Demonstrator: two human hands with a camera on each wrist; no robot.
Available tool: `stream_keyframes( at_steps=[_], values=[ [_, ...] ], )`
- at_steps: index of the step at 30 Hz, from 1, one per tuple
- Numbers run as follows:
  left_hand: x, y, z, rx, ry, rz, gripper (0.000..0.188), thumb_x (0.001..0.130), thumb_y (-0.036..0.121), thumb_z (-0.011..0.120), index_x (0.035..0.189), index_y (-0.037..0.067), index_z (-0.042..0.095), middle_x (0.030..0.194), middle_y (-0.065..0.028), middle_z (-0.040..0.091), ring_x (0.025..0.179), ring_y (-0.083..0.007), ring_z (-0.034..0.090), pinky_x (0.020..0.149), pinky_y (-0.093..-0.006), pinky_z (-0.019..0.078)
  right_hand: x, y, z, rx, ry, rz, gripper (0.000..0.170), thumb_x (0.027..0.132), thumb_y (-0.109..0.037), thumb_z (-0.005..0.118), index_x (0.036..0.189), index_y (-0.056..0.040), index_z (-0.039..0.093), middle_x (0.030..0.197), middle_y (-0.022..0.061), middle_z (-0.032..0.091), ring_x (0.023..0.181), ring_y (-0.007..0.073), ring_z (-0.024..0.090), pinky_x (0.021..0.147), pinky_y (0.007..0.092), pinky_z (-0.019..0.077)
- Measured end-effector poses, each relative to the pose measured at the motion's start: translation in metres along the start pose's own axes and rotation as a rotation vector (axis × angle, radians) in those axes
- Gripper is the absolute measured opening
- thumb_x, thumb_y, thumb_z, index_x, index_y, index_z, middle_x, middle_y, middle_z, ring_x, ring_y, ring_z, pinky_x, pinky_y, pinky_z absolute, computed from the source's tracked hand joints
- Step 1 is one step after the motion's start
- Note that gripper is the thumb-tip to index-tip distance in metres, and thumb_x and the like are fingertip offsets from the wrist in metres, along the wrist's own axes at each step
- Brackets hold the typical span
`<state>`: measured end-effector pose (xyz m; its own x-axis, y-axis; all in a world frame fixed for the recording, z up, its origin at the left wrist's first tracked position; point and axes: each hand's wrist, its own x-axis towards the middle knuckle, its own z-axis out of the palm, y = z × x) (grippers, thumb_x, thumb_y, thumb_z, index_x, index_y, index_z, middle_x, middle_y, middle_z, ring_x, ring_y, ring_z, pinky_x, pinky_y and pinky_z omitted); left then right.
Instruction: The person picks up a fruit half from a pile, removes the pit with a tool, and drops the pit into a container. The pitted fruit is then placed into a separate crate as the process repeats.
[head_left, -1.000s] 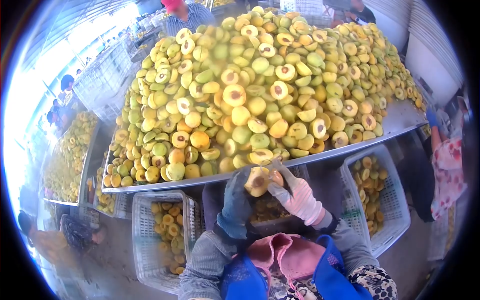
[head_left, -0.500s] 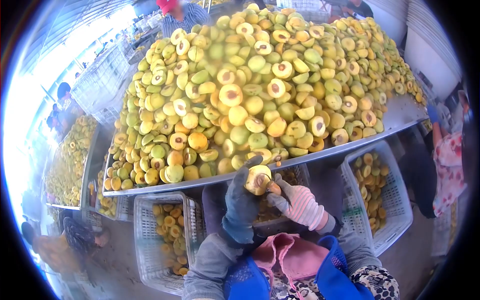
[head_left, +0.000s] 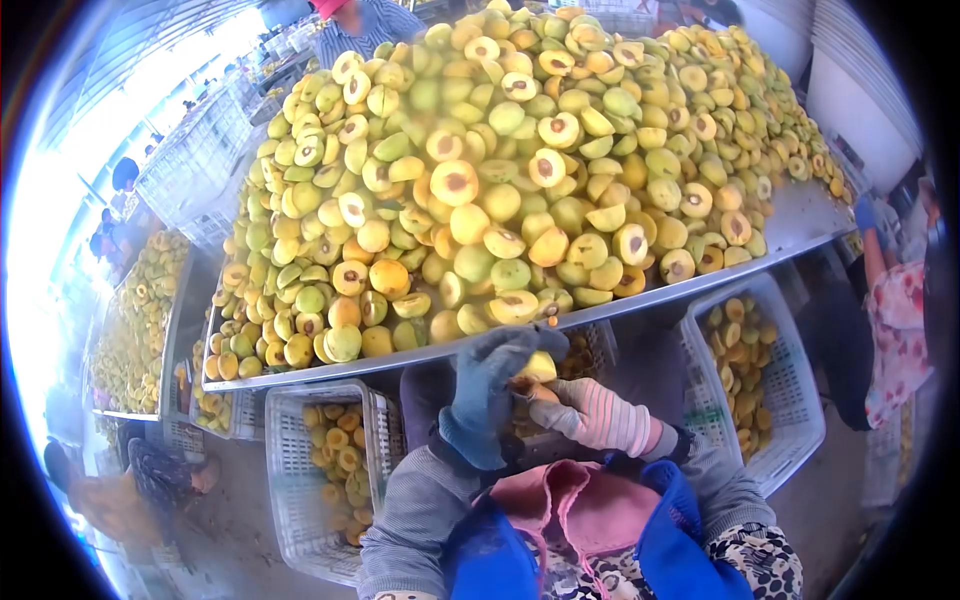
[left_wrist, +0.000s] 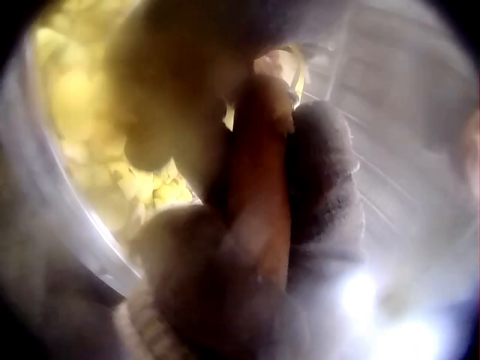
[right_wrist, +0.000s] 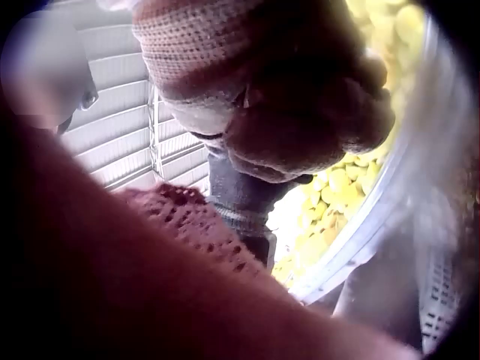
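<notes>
My left hand (head_left: 482, 392), in a blue-grey glove, grips a yellow peach (head_left: 540, 367) just in front of the metal table's edge. The fingers cover most of the fruit; part of its pale yellow side shows. Right against it, my right hand (head_left: 605, 412), in a pink-and-white striped glove with grey fingers, has its fingers curled round a smooth orange-brown, rod-like piece (head_left: 542, 393). In the left wrist view this piece (left_wrist: 260, 180) runs lengthwise between dark gloved fingers. I cannot tell whether it is a tool handle. The right wrist view shows the curled right glove (right_wrist: 277, 112) from below.
A big heap of halved peaches (head_left: 470, 215) covers the metal table (head_left: 810, 225). White crates with peach halves stand left (head_left: 300, 500) and right (head_left: 800, 430) of my legs, and another crate (head_left: 604, 345) sits between them. Other people are around, one at right (head_left: 895, 300).
The left hand has turned over the peach, so its cut face with the stone is hidden now. The right hand has moved slightly down and left, close in against the fruit.
</notes>
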<state>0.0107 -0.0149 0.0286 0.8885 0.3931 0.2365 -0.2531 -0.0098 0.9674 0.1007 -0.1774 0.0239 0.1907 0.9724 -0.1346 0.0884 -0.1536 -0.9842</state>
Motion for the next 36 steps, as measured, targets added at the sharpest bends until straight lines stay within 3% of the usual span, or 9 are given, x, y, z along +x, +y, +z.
stream_keyframes(
  at_steps=[1, 6, 9, 12, 15, 17, 24, 30, 36],
  values=[
    [0.002, 0.005, -0.003, -0.152, -0.084, -0.196, 0.033, 0.090, 0.021, 0.060, 0.111, -0.004, 0.062, 0.100, -0.0166, 0.071, 0.085, -0.0270, 0.068, 0.077, -0.0367, 0.0553, -0.001, 0.002, 0.005, 0.173, -0.009, 0.018, 0.042, 0.099, -0.034, 0.056, 0.125, -0.0012, 0.058, 0.089, 0.0003, 0.063, 0.079, 0.0145, 0.060, 0.076, 0.0295, 0.0506],
    [-0.017, -0.012, -0.007, -0.460, 0.076, -0.033, 0.033, 0.093, 0.025, 0.056, 0.101, -0.005, 0.068, 0.095, -0.0172, 0.070, 0.083, -0.0276, 0.068, 0.077, -0.0379, 0.0549, 0.006, 0.017, 0.008, 0.499, -0.230, 0.255, 0.041, 0.098, -0.035, 0.058, 0.121, -0.0017, 0.061, 0.089, -0.0029, 0.058, 0.078, 0.0131, 0.056, 0.076, 0.0277, 0.0490],
    [-0.048, 0.011, -0.048, 0.447, 0.588, 0.109, 0.027, 0.088, 0.022, 0.067, 0.101, -0.002, 0.069, 0.095, -0.0141, 0.070, 0.082, -0.0268, 0.067, 0.078, -0.0389, 0.0548, 0.010, 0.045, -0.005, 0.317, -0.184, 0.189, 0.044, 0.097, -0.040, 0.058, 0.121, -0.0029, 0.060, 0.093, 0.0020, 0.065, 0.081, 0.0181, 0.062, 0.077, 0.0316, 0.0501],
    [-0.116, -0.024, -0.165, 0.862, 0.673, -0.036, 0.035, 0.079, 0.020, 0.078, 0.106, 0.000, 0.068, 0.100, -0.0130, 0.070, 0.091, -0.0274, 0.065, 0.086, -0.0403, 0.0524, 0.026, 0.093, -0.025, -0.756, -0.073, 0.328, 0.049, 0.095, -0.045, 0.056, 0.125, -0.0072, 0.058, 0.103, 0.0148, 0.071, 0.091, 0.0330, 0.069, 0.082, 0.0417, 0.0513],
    [-0.110, -0.024, -0.164, 1.283, 0.729, -0.165, 0.042, 0.077, 0.025, 0.081, 0.108, 0.001, 0.067, 0.105, -0.0152, 0.070, 0.099, -0.0307, 0.063, 0.091, -0.0410, 0.0496, 0.026, 0.100, -0.029, -0.792, 0.008, 0.357, 0.049, 0.094, -0.046, 0.054, 0.128, -0.0106, 0.054, 0.100, 0.0185, 0.070, 0.093, 0.0382, 0.066, 0.081, 0.0460, 0.0508],
    [-0.061, -0.034, -0.130, 1.379, 0.560, 0.032, 0.045, 0.078, 0.036, 0.078, 0.107, 0.003, 0.067, 0.107, -0.0172, 0.068, 0.103, -0.0343, 0.062, 0.089, -0.0429, 0.0494, 0.026, 0.088, -0.028, -0.779, 0.061, 0.327, 0.049, 0.094, -0.045, 0.055, 0.127, -0.0099, 0.054, 0.098, 0.0181, 0.071, 0.091, 0.0381, 0.067, 0.079, 0.0458, 0.0511],
    [0.083, -0.036, -0.089, 1.290, -0.284, -0.706, 0.060, 0.076, 0.052, 0.070, 0.112, 0.004, 0.064, 0.104, -0.0205, 0.069, 0.096, -0.0386, 0.067, 0.083, -0.0475, 0.0523, 0.019, 0.101, -0.012, -0.705, 0.107, 0.209, 0.044, 0.093, -0.041, 0.059, 0.123, -0.0093, 0.055, 0.098, 0.0173, 0.070, 0.090, 0.0380, 0.067, 0.076, 0.0456, 0.0515],
    [0.045, -0.055, -0.084, 1.108, 0.167, -0.452, 0.053, 0.073, 0.029, 0.074, 0.118, 0.005, 0.058, 0.105, -0.0196, 0.067, 0.100, -0.0382, 0.065, 0.090, -0.0459, 0.0503, 0.019, 0.072, -0.016, -0.610, 0.123, 0.134, 0.042, 0.093, -0.040, 0.059, 0.123, -0.0114, 0.055, 0.100, 0.0185, 0.070, 0.091, 0.0400, 0.066, 0.077, 0.0465, 0.0512],
    [0.060, -0.070, -0.077, 1.213, 0.145, -0.411, 0.045, 0.074, 0.020, 0.072, 0.115, 0.010, 0.056, 0.111, -0.0180, 0.064, 0.102, -0.0384, 0.064, 0.090, -0.0455, 0.0503, 0.029, 0.059, -0.011, -0.572, 0.166, 0.058, 0.043, 0.093, -0.040, 0.059, 0.126, -0.0132, 0.054, 0.097, 0.0226, 0.069, 0.091, 0.0427, 0.065, 0.077, 0.0489, 0.0507]
  ],
)
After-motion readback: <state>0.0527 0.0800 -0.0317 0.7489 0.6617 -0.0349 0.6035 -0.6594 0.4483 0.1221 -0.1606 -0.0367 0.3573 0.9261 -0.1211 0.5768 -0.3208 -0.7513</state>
